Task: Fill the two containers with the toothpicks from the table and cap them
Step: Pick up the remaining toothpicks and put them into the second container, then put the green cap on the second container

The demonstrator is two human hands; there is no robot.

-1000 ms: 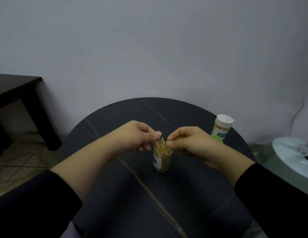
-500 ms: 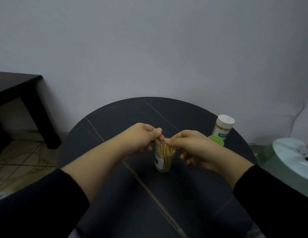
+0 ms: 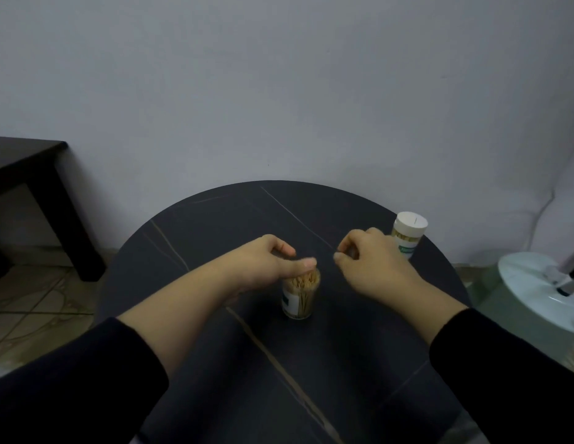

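Observation:
A clear open container (image 3: 300,298), packed with upright toothpicks (image 3: 303,280), stands at the middle of the round dark table (image 3: 215,219). My left hand (image 3: 263,267) is at its upper left, the thumb lying across the toothpick tips, the fingers loosely curled behind and gripping nothing. My right hand (image 3: 372,267) hovers to the container's right, apart from it, fingertips pinched together with nothing visible between them. A second container (image 3: 407,233), filled and closed with a white cap, stands at the table's right edge just behind my right hand.
A dark side table (image 3: 29,168) stands at the far left over a tiled floor. A white round appliance base (image 3: 535,283) sits low beside the table on the right. A pale wall runs behind the table.
My right hand has left the toothpick tops and moved right, now covering the green lid seen earlier. The toothpicks sit lower in the container. My left thumb stays on them.

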